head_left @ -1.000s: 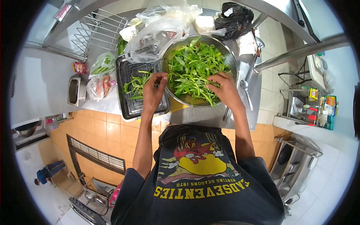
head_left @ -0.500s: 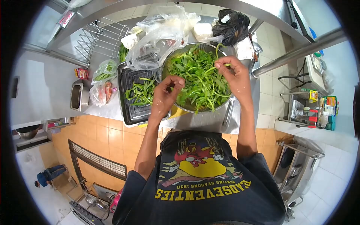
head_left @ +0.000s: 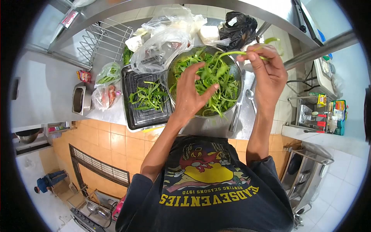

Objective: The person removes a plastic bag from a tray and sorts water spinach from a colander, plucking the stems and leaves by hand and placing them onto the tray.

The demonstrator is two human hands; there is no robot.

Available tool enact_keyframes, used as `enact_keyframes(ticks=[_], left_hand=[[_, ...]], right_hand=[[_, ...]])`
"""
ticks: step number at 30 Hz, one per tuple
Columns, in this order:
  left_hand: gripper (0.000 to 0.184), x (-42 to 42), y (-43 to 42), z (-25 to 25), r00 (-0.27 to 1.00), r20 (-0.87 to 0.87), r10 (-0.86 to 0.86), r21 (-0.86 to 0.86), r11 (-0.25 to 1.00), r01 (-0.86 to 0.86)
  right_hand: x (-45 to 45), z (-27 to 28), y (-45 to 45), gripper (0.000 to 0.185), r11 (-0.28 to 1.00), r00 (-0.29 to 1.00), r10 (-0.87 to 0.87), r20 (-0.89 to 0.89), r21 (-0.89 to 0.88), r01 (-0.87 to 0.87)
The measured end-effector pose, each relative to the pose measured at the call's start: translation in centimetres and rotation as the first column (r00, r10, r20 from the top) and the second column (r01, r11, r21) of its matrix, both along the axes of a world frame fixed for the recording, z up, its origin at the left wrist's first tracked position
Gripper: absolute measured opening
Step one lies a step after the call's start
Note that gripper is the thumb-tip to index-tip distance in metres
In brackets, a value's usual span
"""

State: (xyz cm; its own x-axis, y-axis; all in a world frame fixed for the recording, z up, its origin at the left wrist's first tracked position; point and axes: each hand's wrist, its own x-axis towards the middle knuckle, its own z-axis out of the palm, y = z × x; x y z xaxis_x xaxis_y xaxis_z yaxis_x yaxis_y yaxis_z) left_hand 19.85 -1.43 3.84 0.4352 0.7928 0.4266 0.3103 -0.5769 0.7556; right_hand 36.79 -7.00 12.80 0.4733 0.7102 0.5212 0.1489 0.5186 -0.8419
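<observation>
Spreading with fingers parted, left hand [head_left: 191,92], apparently unladen, hides part of the leafy greens [head_left: 223,82] heaped in a mesh colander [head_left: 234,69], contact with the leaves not determinable; black tray [head_left: 134,79] alongside. Right hand [head_left: 269,71], at the colander's right, thumb and fingertips pinching one green stem [head_left: 231,53], far end blurred. Farther back: clear plastic bag [head_left: 154,62], contents indistinct; black plastic bag [head_left: 240,31], contents hidden.

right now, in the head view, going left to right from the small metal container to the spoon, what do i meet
Small metal container → clear bag with reddish contents → black tray → colander of greens → metal spoon.
</observation>
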Motion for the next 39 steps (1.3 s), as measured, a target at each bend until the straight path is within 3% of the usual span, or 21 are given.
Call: enact_keyframes(ticks=[1,3,8,12,15,17,20,23,24,27,28,31,34,38,39], left_hand=[[0.061,0.1,0.1,-0.1,0.998,-0.054,0.043,0.025,0.999,-0.042],[0.056,-0.5,0.6,-1.4,0.993,0.067,0.094,-0.073,0.993,-0.089],[0.029,-1.5,1.2,-2.7,0.948,0.309,0.072,-0.325,0.945,0.034],[0.031,-2.4,1.8,-3.0,0.965,0.255,0.056,-0.671,0.729,0.136],[0.032,-1.8,1.1,-2.4,0.891,0.437,0.124,-0.69,0.681,0.243],[0.053,-2.1,1.2,-2.5,0.872,0.455,0.183,-0.674,0.71,0.203],[0.078,-3.0,1.9,-3.0,0.878,0.357,0.32,-0.683,0.73,0.012],[0.079,-4.1,1.8,-4.1,0.843,0.349,0.41,-0.526,0.83,-0.186],[0.056,-3.4,1.3,-3.8,0.781,0.4,0.479,-0.436,0.849,-0.298],[0.037,-5.6,2.0,-4.9,0.938,0.202,0.281,-0.679,0.73,-0.073],[0.041,-4.3,1.2,-3.6,0.93,0.29,0.227,-0.629,0.777,0.007],[0.036,-2.6,1.2,-2.5,0.943,0.284,0.173,-0.839,0.521,0.157],[0.033,-1.9,1.5,-3.5,0.893,0.393,0.221,-0.841,0.478,0.252],[0.028,-1.7,1.5,-3.3,0.892,0.395,0.22,-0.818,0.526,0.232],[0.027,-1.8,1.4,-3.4,0.886,0.406,0.226,-0.809,0.541,0.232]], right_hand=[[0.0,0.1,0.1,0.011,0.999,0.999,-0.017,-0.036,0.04,0.018],[0.0,0.2,0.2,0.011,0.991,0.993,-0.051,-0.11,0.119,0.064],[0.0,-3.8,1.1,0.012,0.994,0.944,0.031,-0.328,-0.086,-0.063],[-1.7,-8.5,1.8,0.013,0.972,0.825,0.112,-0.554,-0.113,-0.207],[-2.7,-10.5,1.7,0.014,0.954,0.767,0.123,-0.63,-0.138,-0.266],[-3.0,-11.1,1.5,0.015,0.944,0.748,0.104,-0.656,-0.172,-0.281],[-3.1,-12.0,1.6,0.011,0.948,0.788,0.059,-0.613,-0.212,-0.236],[-3.2,-12.2,1.9,0.01,0.953,0.795,0.043,-0.605,-0.215,-0.215],[-3.2,-12.2,2.0,0.01,0.953,0.801,0.055,-0.597,-0.209,-0.221],[-4.0,-12.0,2.2,0.009,0.94,0.84,0.068,-0.538,-0.248,-0.235],[-4.4,-11.9,2.2,0.009,0.931,0.857,0.066,-0.512,-0.276,-0.237],[-5.3,-11.9,2.1,0.009,0.902,0.893,0.093,-0.439,-0.343,-0.263],[-5.6,-11.5,1.6,0.007,0.879,0.927,0.123,-0.354,-0.396,-0.267],[-5.5,-12.3,1.1,0.005,0.873,0.974,0.103,-0.201,-0.451,-0.186],[-5.4,-12.5,1.0,0.006,0.868,0.963,0.095,-0.252,-0.452,-0.203]])
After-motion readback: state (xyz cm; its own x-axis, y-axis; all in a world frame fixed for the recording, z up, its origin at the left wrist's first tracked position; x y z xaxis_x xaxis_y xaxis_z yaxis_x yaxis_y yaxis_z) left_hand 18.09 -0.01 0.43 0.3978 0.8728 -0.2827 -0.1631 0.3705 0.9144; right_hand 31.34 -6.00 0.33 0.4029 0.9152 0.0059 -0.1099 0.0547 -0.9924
